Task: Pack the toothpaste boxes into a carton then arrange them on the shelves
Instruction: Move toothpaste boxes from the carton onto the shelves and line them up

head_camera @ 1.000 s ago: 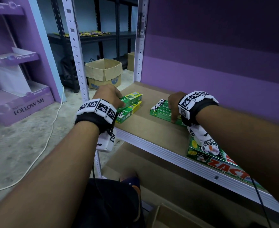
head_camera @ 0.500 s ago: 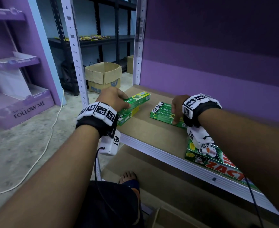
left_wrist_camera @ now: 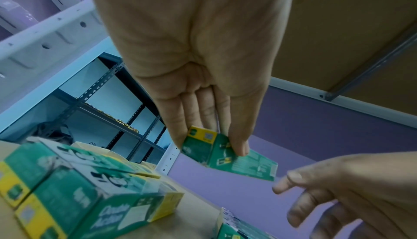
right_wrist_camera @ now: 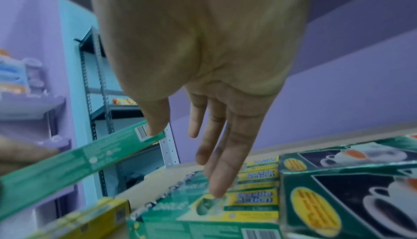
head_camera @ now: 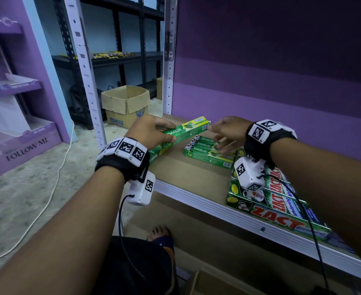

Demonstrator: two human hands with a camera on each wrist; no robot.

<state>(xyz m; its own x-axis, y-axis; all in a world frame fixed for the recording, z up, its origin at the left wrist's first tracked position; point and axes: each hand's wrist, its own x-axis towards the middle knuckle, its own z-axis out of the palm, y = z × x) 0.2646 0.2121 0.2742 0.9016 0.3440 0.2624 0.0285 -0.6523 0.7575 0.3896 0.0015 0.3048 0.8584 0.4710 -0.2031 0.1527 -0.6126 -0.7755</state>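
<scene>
Green Darlie toothpaste box point(head_camera: 185, 133) is up off the brown shelf board point(head_camera: 188, 173), pinched in the left hand point(head_camera: 152, 133); at its three o'clock, the right hand point(head_camera: 226, 133) spreads loose fingers, empty, above the flat Darlie row point(head_camera: 207, 154).

The left hand point(head_camera: 152, 133) hides one end of the raised box point(head_camera: 186, 131); the Zact boxes point(head_camera: 281, 211) lie partly under the right forearm.

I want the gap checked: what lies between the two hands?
Only the lifted Darlie box, seen in the head view: the left hand pinches one end; the right hand, fingers open, reaches its far end.
</scene>
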